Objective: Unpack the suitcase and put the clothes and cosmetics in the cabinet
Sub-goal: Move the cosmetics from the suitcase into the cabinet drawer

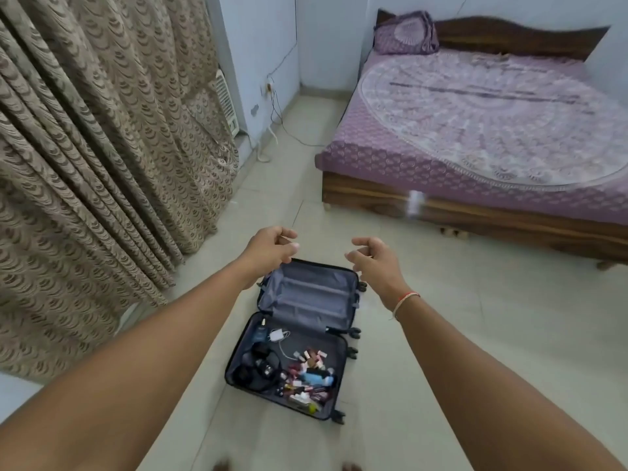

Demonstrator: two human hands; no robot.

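A dark suitcase (341, 355) lies wide open on the floor below me. Its far half (309, 294) shows only bare grey lining. The near half holds a heap of small cosmetics (307, 372), a white charger with its cable (276, 335) and dark straps and cords (258, 363). Both my arms are stretched forward above the case. My left hand (270, 248) and my right hand (372, 256) hover over its far edge, fingers loosely curled, holding nothing. No clothes or cabinet are in view.
A wooden bed (475, 212) with a purple patterned cover fills the right side. A brown patterned curtain (95, 164) hangs along the left. Wall sockets and trailing cables (275, 113) sit in the far corner. Pale floor tiles (458, 334) surround the suitcase.
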